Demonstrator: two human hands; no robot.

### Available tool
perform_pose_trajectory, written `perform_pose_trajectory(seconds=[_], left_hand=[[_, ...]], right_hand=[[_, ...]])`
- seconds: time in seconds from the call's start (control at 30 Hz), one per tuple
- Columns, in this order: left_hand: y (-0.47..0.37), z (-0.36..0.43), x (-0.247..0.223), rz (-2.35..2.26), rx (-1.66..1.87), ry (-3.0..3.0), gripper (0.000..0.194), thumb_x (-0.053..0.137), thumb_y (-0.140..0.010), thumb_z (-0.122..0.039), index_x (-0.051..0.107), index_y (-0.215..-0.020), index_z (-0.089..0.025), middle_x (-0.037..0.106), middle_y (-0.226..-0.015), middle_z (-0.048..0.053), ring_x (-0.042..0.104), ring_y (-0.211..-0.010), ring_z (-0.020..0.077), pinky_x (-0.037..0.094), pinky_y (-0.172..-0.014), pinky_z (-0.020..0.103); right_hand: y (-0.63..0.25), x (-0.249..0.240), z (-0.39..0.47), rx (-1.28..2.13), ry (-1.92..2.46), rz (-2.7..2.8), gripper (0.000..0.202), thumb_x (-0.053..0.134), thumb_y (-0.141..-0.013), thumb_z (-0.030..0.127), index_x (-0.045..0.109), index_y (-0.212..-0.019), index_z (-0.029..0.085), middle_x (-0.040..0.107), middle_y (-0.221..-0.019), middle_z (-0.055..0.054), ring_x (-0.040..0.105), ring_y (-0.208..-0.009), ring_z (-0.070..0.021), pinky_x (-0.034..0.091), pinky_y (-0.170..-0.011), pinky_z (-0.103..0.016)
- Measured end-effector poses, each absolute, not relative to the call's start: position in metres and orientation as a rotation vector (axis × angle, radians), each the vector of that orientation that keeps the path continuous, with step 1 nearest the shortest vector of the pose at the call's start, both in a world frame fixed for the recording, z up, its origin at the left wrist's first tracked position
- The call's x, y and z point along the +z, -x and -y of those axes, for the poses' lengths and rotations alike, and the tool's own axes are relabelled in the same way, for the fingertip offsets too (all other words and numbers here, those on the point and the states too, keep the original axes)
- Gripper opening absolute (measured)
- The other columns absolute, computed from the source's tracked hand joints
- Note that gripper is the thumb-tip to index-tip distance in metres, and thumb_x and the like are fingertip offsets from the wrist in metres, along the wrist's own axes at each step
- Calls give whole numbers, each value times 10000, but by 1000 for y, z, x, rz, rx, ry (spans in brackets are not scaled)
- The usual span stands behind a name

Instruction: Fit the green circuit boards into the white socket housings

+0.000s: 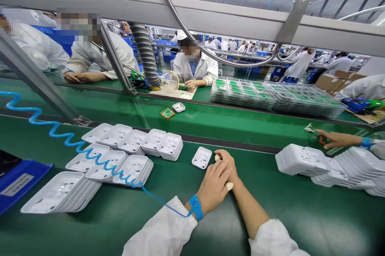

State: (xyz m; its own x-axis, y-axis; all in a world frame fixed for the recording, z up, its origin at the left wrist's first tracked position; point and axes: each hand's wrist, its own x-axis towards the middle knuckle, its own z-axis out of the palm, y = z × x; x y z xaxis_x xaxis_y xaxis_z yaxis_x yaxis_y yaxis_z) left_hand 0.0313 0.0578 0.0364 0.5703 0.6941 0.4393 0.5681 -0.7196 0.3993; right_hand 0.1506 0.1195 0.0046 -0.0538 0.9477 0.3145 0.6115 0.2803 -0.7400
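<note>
My left hand [213, 186], with a blue wrist strap, lies over my right hand [229, 166] on the green bench. The left fingers are stretched out and lie together across the back of the right hand. Pale finger covers show on a left fingertip or thumb and on a right fingertip. Most of the right hand's fingers are bent or hidden under the left, so its grip cannot be made out. Just left of the hands, a single white plastic housing [201, 158] lies flat, apart from the fingers.
Stacks of white housings stand at left [132, 170] and right [303, 160]. A coiled blue cord [67, 138] crosses the left side. On the green conveyor [240, 121] lie an orange-edged board [167, 113] and a small white housing [179, 107]. A co-worker's hand [338, 139] reaches in at right.
</note>
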Motion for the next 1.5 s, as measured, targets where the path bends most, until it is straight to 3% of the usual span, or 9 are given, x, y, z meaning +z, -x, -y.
perform_pose_trajectory(seconds=[1.27,1.4,1.5], left_hand=[[-28,-56,41,-1092,857,-2565,392,495,-797,-185,473,-1188,-196,409,-1342,106,381,-1213,290,358,-957,461],[-28,-56,41,-1086,856,-2563,388,491,-804,-191,470,-1192,-192,403,-1348,111,367,-1224,297,359,-950,466],[-29,-56,40,-1085,854,-2566,418,503,-795,-183,456,-1210,-188,393,-1358,109,347,-1241,298,360,-950,461]], right_hand=[[-148,13,-117,525,1461,1809,269,420,-744,181,594,-950,191,617,-916,-50,541,-826,-180,451,-774,-335],[-149,12,-119,540,1448,1770,294,426,-723,191,614,-945,229,629,-901,-34,572,-822,-189,475,-759,-352],[-151,10,-119,532,1431,1755,314,451,-694,199,632,-914,332,640,-873,-16,594,-836,-193,485,-737,-337]])
